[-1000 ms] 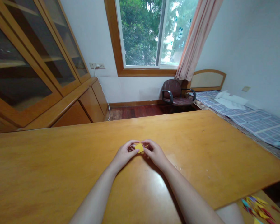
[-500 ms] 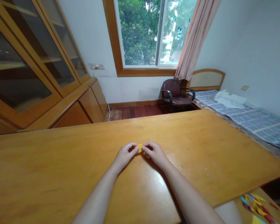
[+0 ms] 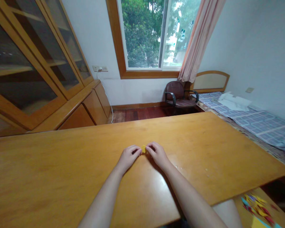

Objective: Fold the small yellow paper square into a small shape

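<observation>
A small yellow folded paper piece (image 3: pixel 143 148) rests on the wooden table (image 3: pixel 61 164), almost hidden between my two hands. My left hand (image 3: pixel 129 156) is curled with its fingertips pinching the paper's left side. My right hand (image 3: pixel 157 153) is curled too, pinching the right side. Both hands sit low on the tabletop near its middle, knuckles toward me.
A heap of colourful folded paper pieces (image 3: pixel 256 205) lies on a lower surface at the bottom right. Beyond the table stand a glass-door cabinet (image 3: pixel 38 72), a brown armchair (image 3: pixel 178 95), a bed (image 3: pixel 251 117) and a window (image 3: pixel 156 34).
The yellow paper showed more between my fingers a second ago; now my hands have closed in over it and only a sliver shows.
</observation>
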`<state>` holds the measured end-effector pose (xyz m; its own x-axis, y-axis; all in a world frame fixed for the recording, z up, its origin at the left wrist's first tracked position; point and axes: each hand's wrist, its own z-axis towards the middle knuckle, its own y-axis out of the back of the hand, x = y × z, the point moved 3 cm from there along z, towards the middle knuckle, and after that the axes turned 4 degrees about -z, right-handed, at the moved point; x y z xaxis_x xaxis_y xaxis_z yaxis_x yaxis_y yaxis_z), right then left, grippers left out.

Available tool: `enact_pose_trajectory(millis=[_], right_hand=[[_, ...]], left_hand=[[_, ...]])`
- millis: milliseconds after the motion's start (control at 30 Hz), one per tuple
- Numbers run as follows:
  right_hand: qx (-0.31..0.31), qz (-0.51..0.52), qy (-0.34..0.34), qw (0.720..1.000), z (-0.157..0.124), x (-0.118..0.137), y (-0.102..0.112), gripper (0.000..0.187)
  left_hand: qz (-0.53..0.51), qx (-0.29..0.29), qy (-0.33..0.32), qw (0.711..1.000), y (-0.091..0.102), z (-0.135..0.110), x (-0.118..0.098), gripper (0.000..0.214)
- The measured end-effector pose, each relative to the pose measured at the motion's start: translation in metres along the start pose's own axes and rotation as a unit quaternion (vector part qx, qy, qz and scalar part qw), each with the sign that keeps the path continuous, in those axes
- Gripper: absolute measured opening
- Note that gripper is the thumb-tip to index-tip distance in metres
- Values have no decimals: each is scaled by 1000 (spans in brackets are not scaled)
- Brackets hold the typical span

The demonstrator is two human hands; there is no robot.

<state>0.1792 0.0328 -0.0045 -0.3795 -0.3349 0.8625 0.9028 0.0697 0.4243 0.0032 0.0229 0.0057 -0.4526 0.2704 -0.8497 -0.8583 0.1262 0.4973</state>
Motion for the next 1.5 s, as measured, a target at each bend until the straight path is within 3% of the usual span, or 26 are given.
enact_pose_trajectory(millis=[633,900,1200,1333,1500], right_hand=[[-7,-52,-11,999,0,-3,-4,16],[16,-56,-26,998,-12,1,-4,16],[9,32,-89,995,-45,7,1,19],[2,60,-115,991,-47,6,3,23],[16,47,-100,994,-44,4,1,24]], left_hand=[[5,-23,10,1000,-3,-1,-3,26],[-15,-54,52,997,-16,-24,-3,26],[-74,-67,92,991,-17,-38,-10,26],[-97,-66,100,988,-15,-37,-8,26],[-103,-57,102,988,-15,-35,-10,26]])
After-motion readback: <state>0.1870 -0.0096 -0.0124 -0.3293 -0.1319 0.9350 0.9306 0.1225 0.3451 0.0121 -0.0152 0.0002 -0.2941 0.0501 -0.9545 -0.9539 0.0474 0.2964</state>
